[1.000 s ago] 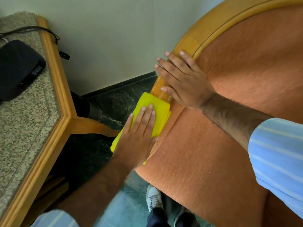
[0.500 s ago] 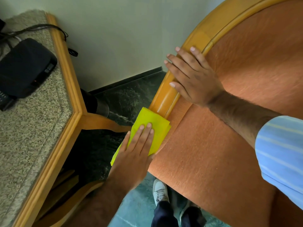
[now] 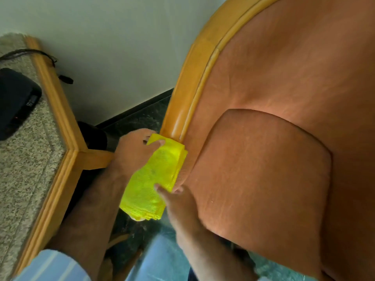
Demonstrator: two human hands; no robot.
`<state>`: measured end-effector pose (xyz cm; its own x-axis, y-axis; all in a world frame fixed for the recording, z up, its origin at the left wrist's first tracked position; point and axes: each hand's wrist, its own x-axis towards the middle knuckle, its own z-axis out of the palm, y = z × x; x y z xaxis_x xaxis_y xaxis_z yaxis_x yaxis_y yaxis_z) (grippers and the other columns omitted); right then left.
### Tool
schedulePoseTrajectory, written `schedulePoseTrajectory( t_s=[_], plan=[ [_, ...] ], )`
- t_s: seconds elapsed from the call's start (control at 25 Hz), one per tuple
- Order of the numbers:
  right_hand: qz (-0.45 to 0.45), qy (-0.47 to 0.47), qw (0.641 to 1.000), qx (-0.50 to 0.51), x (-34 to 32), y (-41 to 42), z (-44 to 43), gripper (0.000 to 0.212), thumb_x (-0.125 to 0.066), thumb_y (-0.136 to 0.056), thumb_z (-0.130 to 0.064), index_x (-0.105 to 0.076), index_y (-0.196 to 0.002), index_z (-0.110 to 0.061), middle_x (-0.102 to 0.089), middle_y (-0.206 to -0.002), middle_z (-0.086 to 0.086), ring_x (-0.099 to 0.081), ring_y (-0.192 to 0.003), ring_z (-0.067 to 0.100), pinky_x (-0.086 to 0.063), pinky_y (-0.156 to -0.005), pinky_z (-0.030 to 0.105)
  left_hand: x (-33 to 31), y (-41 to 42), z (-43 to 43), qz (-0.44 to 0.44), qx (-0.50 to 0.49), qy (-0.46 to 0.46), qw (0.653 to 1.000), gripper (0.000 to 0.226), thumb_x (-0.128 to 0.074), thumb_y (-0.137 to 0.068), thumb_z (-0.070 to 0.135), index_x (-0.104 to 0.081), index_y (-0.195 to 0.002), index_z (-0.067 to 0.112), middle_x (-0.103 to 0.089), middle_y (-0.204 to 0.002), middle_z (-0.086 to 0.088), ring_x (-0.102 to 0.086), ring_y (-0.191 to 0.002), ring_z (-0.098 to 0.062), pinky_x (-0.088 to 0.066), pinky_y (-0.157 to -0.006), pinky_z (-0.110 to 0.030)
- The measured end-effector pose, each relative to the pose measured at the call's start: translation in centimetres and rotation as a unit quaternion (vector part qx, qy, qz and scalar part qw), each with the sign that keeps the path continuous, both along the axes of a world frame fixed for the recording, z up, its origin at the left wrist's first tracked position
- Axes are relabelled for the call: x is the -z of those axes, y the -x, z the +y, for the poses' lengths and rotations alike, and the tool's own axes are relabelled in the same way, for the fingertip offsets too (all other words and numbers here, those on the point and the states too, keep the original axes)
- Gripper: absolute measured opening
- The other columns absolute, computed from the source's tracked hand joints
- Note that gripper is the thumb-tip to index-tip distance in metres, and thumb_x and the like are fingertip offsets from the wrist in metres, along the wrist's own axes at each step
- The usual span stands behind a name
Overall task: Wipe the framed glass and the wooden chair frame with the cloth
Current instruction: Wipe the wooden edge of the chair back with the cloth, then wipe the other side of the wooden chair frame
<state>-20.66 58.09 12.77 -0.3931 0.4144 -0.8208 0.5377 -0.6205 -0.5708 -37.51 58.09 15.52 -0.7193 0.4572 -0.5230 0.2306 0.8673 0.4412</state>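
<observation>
Your left hand and right hand both pinch the folded yellow cloth beside the wooden chair frame.

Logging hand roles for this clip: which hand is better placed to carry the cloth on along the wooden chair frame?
Probably the left hand. It pinches the yellow cloth at its top end, right beside the wooden frame. The right hand only touches the cloth's lower edge, further from the bare wood.

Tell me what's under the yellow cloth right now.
The yellow cloth lies against the lower end of the wooden chair frame, beside the orange upholstery. The left hand grips its top, the right hand its lower edge. The wood beneath it is covered.
</observation>
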Motion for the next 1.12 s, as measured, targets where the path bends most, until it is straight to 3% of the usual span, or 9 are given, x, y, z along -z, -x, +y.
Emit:
schedulePoseTrajectory(
  t_s=[0.12, 0.24, 0.36, 0.52, 0.64, 0.76, 0.84, 0.96, 1.12],
  plan=[
    [-0.022, 0.004, 0.999, -0.033, 0.5, -0.8, -1.6, 0.032, -0.080, -0.086, -0.034, -0.055, -0.070, -0.022, -0.051, -0.067, -0.009, -0.048, -0.062, 0.012, -0.036, -0.054, 0.016, -1.2, -1.0, 0.1, 0.064, 0.019, -0.011, 0.998, 0.028, -0.080, -0.083, 0.044, -0.074, -0.096, 0.020, -0.074, -0.083, 0.008, -0.072, -0.091, -0.021, -0.048, -0.070, -0.019],
    [0.020, 0.017, 0.999, 0.028, 0.0, -2.8, 0.9, 0.014, -0.080, -0.083, -0.026, -0.070, -0.079, -0.018, -0.066, -0.075, -0.003, -0.059, -0.070, 0.014, -0.050, -0.067, 0.029, -2.5, -2.9, 0.1, 0.030, -0.027, -0.113, 0.993, 0.044, -0.081, -0.065, 0.064, -0.073, -0.093, 0.031, -0.078, -0.084, 0.007, -0.076, -0.084, -0.014, -0.062, -0.081, -0.039],
    [0.108, 0.033, 0.981, 0.158, -1.6, -9.3, 6.2, 0.013, -0.078, -0.080, -0.016, -0.066, -0.081, -0.021, -0.067, -0.079, 0.001, -0.065, -0.071, 0.014, -0.060, -0.066, 0.036, -4.8, -6.8, 3.5, -0.030, -0.034, -0.234, 0.971, 0.059, -0.080, -0.057, 0.078, -0.073, -0.098, 0.035, -0.081, -0.093, 0.002, -0.077, -0.085, -0.012, -0.062, -0.085, -0.039],
    [0.099, -0.101, 0.967, 0.211, -4.7, -21.5, 13.4, 0.022, -0.080, -0.078, -0.028, -0.067, -0.089, -0.014, -0.069, -0.082, 0.004, -0.063, -0.075, 0.019, -0.048, -0.068, 0.036, -6.4, -15.1, 11.7, -0.134, 0.034, -0.329, 0.934, 0.025, -0.083, -0.069, 0.044, -0.073, -0.088, 0.032, -0.077, -0.077, 0.014, -0.069, -0.070, 0.004, -0.059, -0.065, -0.013],
    [0.000, -0.224, 0.931, 0.289, -7.7, -31.9, 16.9, 0.023, -0.088, -0.078, -0.037, -0.074, -0.091, -0.022, -0.076, -0.077, 0.003, -0.071, -0.069, 0.023, -0.055, -0.062, 0.041, -7.2, -23.8, 18.8, -0.203, 0.167, -0.363, 0.894, 0.022, -0.086, -0.073, 0.019, -0.070, -0.083, 0.030, -0.071, -0.075, 0.013, -0.066, -0.070, -0.001, -0.058, -0.065, -0.021],
    [-0.068, -0.247, 0.888, 0.382, -8.6, -40.3, 17.0, 0.021, -0.086, -0.077, -0.043, -0.078, -0.093, -0.033, -0.081, -0.084, -0.005, -0.078, -0.077, 0.013, -0.063, -0.058, 0.033, -7.8, -32.4, 24.0, -0.258, 0.280, -0.348, 0.857, 0.025, -0.086, -0.073, 0.016, -0.067, -0.084, 0.027, -0.069, -0.082, 0.003, -0.066, -0.075, -0.013, -0.057, -0.070, -0.037],
    [-0.115, -0.260, 0.869, 0.405, -7.7, -44.5, 15.9, 0.010, -0.081, -0.086, -0.036, -0.077, -0.095, -0.033, -0.080, -0.087, -0.010, -0.077, -0.077, 0.009, -0.061, -0.058, 0.027, -7.3, -37.6, 26.1, -0.238, 0.342, -0.332, 0.846, 0.022, -0.085, -0.074, 0.019, -0.066, -0.084, 0.023, -0.068, -0.082, -0.005, -0.063, -0.073, -0.020, -0.055, -0.069, -0.041],
    [-0.196, -0.294, 0.847, 0.397, -5.4, -48.3, 14.5, 0.003, -0.076, -0.092, -0.030, -0.076, -0.095, -0.030, -0.077, -0.079, -0.004, -0.072, -0.073, 0.009, -0.056, -0.064, 0.033, -4.7, -43.2, 27.3, -0.119, 0.437, -0.313, 0.835, 0.024, -0.088, -0.076, 0.023, -0.068, -0.085, 0.015, -0.070, -0.078, -0.006, -0.060, -0.066, -0.017, -0.052, -0.062, -0.038],
    [-0.259, -0.327, 0.837, 0.354, -2.5, -49.3, 14.1, 0.016, -0.078, -0.090, -0.024, -0.076, -0.106, -0.023, -0.067, -0.077, -0.023, -0.064, -0.079, -0.016, -0.045, -0.064, 0.002, -1.6, -45.5, 27.2, -0.016, 0.509, -0.266, 0.818, 0.025, -0.085, -0.080, 0.031, -0.067, -0.086, 0.015, -0.060, -0.071, 0.010, -0.056, -0.067, -0.015, -0.048, -0.062, -0.036]
  ],
)
